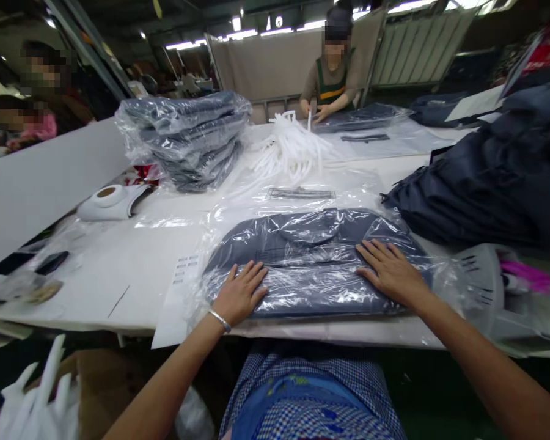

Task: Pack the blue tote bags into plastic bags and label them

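Note:
A folded dark grey garment in a clear plastic bag [311,260] lies on the white table [119,269] right in front of me. My left hand [241,292] rests flat on the bag's near left part, fingers stretched out. My right hand [389,270] lies flat on its right part, fingers spread. Neither hand grips anything.
A stack of bagged garments [190,137] stands at the back left, a pile of white hangers [288,150] behind the bag, loose dark garments [495,177] at the right. A tape dispenser [110,201] and a phone [50,263] lie left. A person [332,79] works across the table.

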